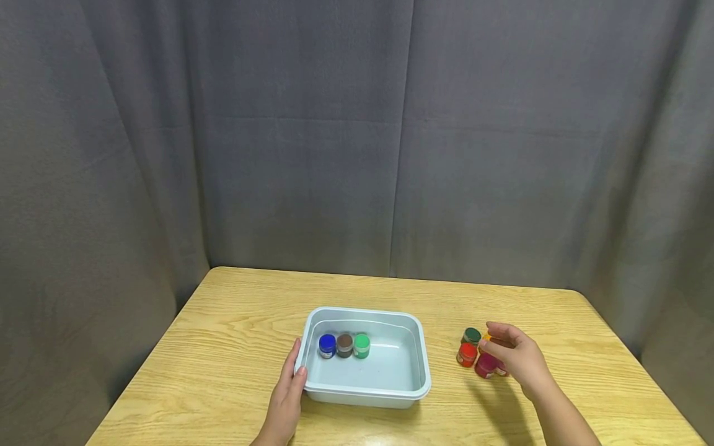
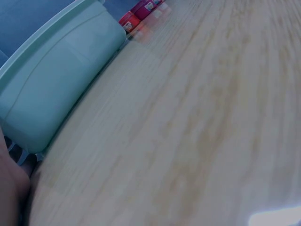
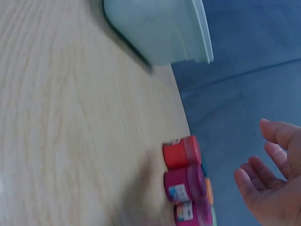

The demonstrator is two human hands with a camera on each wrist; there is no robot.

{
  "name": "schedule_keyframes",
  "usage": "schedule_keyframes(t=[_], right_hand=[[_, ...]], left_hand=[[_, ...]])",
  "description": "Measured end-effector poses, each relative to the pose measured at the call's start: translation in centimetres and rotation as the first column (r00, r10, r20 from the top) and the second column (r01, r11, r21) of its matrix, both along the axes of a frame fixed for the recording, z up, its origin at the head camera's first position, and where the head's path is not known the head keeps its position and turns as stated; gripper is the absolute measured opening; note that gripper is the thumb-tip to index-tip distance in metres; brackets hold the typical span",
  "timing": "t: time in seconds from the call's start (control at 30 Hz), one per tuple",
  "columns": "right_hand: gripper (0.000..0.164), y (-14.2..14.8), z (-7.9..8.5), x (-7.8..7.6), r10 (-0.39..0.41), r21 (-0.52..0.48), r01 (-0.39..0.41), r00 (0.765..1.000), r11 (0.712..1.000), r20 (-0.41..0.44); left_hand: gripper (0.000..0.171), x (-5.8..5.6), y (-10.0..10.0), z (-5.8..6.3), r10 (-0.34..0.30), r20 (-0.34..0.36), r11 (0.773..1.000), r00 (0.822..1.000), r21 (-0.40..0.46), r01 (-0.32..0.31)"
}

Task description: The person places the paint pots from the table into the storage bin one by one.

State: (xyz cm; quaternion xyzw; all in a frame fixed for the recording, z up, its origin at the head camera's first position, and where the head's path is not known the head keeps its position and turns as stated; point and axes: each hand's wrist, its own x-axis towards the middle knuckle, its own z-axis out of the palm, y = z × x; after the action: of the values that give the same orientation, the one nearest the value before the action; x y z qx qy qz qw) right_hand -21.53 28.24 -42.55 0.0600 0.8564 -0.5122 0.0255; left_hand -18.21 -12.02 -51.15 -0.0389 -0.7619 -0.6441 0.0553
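A pale blue-green plastic basin point(image 1: 385, 391) stands on the table, with a blue-lidded paint jar point(image 1: 327, 345), a brown one point(image 1: 344, 345) and a light green one point(image 1: 361, 345) lined up inside at the left. My left hand point(image 1: 286, 396) grips the basin's left side, thumb at the rim. On the right, my right hand point(image 1: 519, 359) hovers over a cluster of jars, fingers apart and loosely bent, holding nothing. A red jar point(image 3: 181, 152), a magenta jar point(image 3: 186, 183) and another magenta one point(image 3: 194, 213) show there. A dark green jar point(image 1: 471, 336) sits behind; an orange-yellow one point(image 1: 487, 337) is mostly hidden.
The wooden table point(image 1: 251, 297) has a rounded back edge. Grey curtains point(image 1: 312, 155) hang behind it and at both sides. Bare tabletop lies between the basin and the jar cluster.
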Motion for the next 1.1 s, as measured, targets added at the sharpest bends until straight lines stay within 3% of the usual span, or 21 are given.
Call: schedule_keyframes(t=[0.27,0.5,1.1], right_hand=[[0.062,1.5,-0.9,0.6,-0.06,0.044,0.059,0.998,0.997,0.022],[0.063,2.3,-1.8,1.1,-0.079,0.031,0.077,0.995,0.997,0.062],[0.067,3.7,-4.1,1.0,-0.128,0.024,0.126,0.988,0.992,0.084]], left_hand=[[0.055,0.1,-0.1,0.0,-0.003,-0.035,1.0,0.999,-0.008,0.003],[0.055,0.0,-0.1,0.0,-0.006,-0.008,1.0,1.0,-0.014,0.006],[0.054,0.1,-0.1,0.1,-0.005,-0.017,1.0,1.0,-0.01,0.005]])
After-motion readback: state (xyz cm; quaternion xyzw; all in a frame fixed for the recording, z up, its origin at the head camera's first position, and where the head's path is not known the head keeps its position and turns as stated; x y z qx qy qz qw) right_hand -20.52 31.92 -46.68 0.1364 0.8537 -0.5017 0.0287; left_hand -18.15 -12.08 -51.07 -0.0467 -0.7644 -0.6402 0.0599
